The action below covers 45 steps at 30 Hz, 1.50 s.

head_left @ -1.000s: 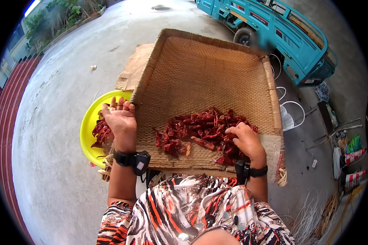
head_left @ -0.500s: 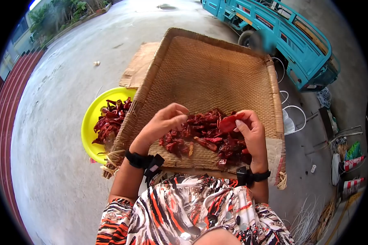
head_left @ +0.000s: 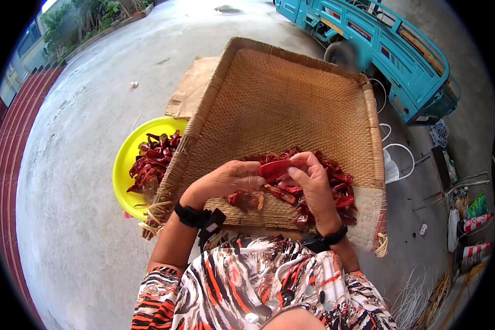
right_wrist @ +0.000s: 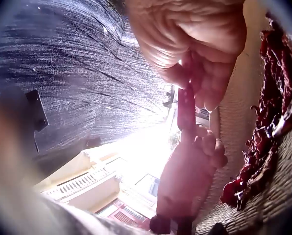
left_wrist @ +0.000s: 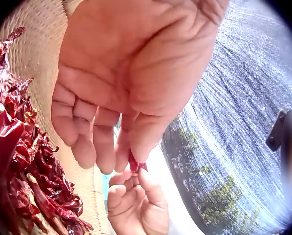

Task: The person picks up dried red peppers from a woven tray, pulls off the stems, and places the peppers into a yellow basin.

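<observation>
Since half a second ago the two hands have closed in on each other above the woven tray (head_left: 291, 93): the left hand (head_left: 231, 180) has slid across to meet the right hand (head_left: 312, 184), and the single dried chilli (head_left: 276, 168), then raised in the right hand alone, is now held between both, lower and nearer the middle of the tray.

The tray lies tilted over the concrete floor (head_left: 82, 165), its left rim overlapping a yellow basin (head_left: 122, 165) that holds more chillies. The pile of dried chillies (head_left: 335, 187) sits on the tray's near part, under and beside the hands. A teal cart (head_left: 390, 49) stands beyond.

On each hand the fingers are clamped on one end of the chilli; the left wrist view shows the left thumb and fingertips (left_wrist: 136, 147) pinching the tip.

Judging by its dry look, the chilli could snap unevenly if pulled hard, dropping bits back into the pile.
</observation>
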Available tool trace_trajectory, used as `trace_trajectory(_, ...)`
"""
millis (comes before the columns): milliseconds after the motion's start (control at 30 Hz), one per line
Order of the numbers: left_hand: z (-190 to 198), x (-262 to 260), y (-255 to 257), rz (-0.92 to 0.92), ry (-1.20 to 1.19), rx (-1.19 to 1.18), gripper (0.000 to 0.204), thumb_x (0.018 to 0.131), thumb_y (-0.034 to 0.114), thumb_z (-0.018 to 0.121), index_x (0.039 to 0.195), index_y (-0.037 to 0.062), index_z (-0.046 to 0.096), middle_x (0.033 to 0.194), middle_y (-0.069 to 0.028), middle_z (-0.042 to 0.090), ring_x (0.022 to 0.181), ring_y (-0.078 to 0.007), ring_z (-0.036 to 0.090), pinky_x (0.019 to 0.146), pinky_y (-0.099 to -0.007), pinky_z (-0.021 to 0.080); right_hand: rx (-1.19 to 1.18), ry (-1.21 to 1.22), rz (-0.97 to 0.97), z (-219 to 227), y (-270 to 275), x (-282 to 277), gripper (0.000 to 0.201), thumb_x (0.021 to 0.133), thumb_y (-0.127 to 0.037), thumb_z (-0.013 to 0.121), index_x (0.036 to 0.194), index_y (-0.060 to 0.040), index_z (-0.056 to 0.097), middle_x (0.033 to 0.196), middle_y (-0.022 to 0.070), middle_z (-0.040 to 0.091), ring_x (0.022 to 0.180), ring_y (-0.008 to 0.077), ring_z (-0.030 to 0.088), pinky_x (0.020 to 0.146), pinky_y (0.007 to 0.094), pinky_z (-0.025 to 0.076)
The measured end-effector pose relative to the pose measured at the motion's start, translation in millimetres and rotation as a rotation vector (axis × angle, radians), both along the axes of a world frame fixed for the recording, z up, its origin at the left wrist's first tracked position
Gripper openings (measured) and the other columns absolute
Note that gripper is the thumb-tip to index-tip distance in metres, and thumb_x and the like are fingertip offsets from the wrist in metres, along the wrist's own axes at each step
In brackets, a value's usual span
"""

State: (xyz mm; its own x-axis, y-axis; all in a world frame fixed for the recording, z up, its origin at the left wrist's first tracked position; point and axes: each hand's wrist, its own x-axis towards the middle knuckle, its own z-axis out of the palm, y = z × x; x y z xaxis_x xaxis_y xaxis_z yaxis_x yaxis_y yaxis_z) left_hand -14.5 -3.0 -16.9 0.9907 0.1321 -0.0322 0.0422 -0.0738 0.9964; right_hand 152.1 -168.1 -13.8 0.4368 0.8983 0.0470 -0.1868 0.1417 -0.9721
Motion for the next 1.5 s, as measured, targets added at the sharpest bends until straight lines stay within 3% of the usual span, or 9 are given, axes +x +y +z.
trace_trajectory(300, 10.3, -6.7, 1.4, -0.081, 0.097, -0.217, 0.027, 0.096, 0.023, 0.061, 0.114, 0.0031, 0.066, 0.086, 0.0009, 0.066, 0.078, -0.0075, 0.060, 0.070, -0.0230, 0.048, -0.149, 0.227, 0.189, -14.2, 2.0, -1.0, 0.028, 0.096, -0.011, 0.059, 0.121, -0.0019, 0.049, 0.093, 0.0071, 0.064, 0.077, 0.0101, 0.064, 0.068, 0.0238, 0.055)
trace_trajectory(433, 1.5, -0.3, 7.9, 0.191, -0.101, -0.244, 0.023, 0.098, 0.026, 0.058, 0.104, 0.0041, 0.062, 0.080, 0.0012, 0.062, 0.073, -0.0073, 0.058, 0.068, -0.0246, 0.049, -0.223, -0.107, -0.039, 6.1, -10.5, 21.5, 0.040, 0.092, -0.011, 0.063, 0.128, -0.0029, 0.047, 0.091, 0.0034, 0.063, 0.069, 0.0068, 0.057, 0.060, 0.0188, 0.046)
trace_trajectory(533, -0.5, 1.4, 13.5, 0.508, -0.264, -0.410, 0.024, 0.099, 0.026, 0.057, 0.102, 0.0027, 0.059, 0.077, 0.0015, 0.061, 0.068, -0.0073, 0.057, 0.064, -0.0219, 0.045, -0.235, -0.370, -0.059, 3.4, -27.9, 47.7, 0.027, 0.091, -0.013, 0.064, 0.115, -0.0038, 0.058, 0.087, 0.0004, 0.063, 0.071, 0.0051, 0.055, 0.062, 0.0187, 0.046)
trace_trajectory(767, -19.8, -4.9, 40.3, 1.186, -0.810, -0.573, 0.022, 0.101, 0.030, 0.052, 0.108, 0.0092, 0.052, 0.070, 0.0002, 0.052, 0.061, -0.0108, 0.052, 0.055, -0.0242, 0.044, -0.662, -0.954, 0.120, 17.5, -71.1, 58.7, 0.031, 0.076, -0.015, 0.072, 0.105, -0.0074, 0.062, 0.092, 0.0087, 0.065, 0.086, 0.0222, 0.063, 0.076, 0.0346, 0.050)
trace_trajectory(833, -16.9, -14.5, 46.9, 1.258, -0.835, -0.601, 0.026, 0.101, 0.034, 0.051, 0.112, 0.0100, 0.051, 0.071, 0.0001, 0.052, 0.060, -0.0112, 0.051, 0.055, -0.0254, 0.044, -0.709, -1.045, 0.117, 18.7, -74.1, 52.3, 0.033, 0.074, -0.020, 0.073, 0.103, -0.0090, 0.062, 0.098, 0.0093, 0.064, 0.096, 0.0268, 0.062, 0.082, 0.0388, 0.048)
trace_trajectory(967, -5.5, -26.4, 56.6, 1.391, -0.885, -0.705, 0.030, 0.101, 0.039, 0.049, 0.116, 0.0136, 0.051, 0.081, -0.0029, 0.053, 0.061, -0.0134, 0.051, 0.057, -0.0270, 0.045, -0.715, -1.092, 0.064, 10.5, -74.2, 47.8, 0.029, 0.075, -0.018, 0.071, 0.101, -0.0091, 0.062, 0.095, 0.0094, 0.063, 0.094, 0.0274, 0.061, 0.081, 0.0400, 0.048)
trace_trajectory(1233, 4.8, -28.5, 56.5, 1.472, -0.854, -1.023, 0.035, 0.098, 0.042, 0.050, 0.118, 0.0135, 0.051, 0.092, -0.0059, 0.052, 0.069, -0.0174, 0.052, 0.064, -0.0312, 0.048, -0.720, -1.068, 0.106, 10.6, -71.2, 50.8, 0.018, 0.079, -0.017, 0.066, 0.093, -0.0073, 0.062, 0.089, 0.0112, 0.061, 0.086, 0.0288, 0.062, 0.075, 0.0400, 0.048)
trace_trajectory(1367, -22.5, -24.7, 64.7, 1.237, -0.582, -0.841, 0.024, 0.095, 0.025, 0.058, 0.111, 0.0061, 0.057, 0.083, -0.0033, 0.057, 0.068, -0.0135, 0.056, 0.063, -0.0272, 0.048, -0.574, -1.057, 0.023, 17.4, -67.4, 44.3, 0.017, 0.079, -0.015, 0.067, 0.092, -0.0057, 0.061, 0.087, 0.0108, 0.062, 0.083, 0.0275, 0.062, 0.076, 0.0385, 0.048)
trace_trajectory(1500, -5.8, -9.2, 36.6, 0.740, -0.331, -0.286, 0.021, 0.096, 0.019, 0.058, 0.112, 0.0051, 0.058, 0.083, -0.0008, 0.059, 0.070, -0.0094, 0.057, 0.065, -0.0241, 0.048, -0.440, -0.926, -0.004, 21.6, -54.1, 32.2, 0.015, 0.081, -0.010, 0.067, 0.094, -0.0044, 0.062, 0.086, 0.0104, 0.065, 0.080, 0.0255, 0.064, 0.073, 0.0352, 0.050)
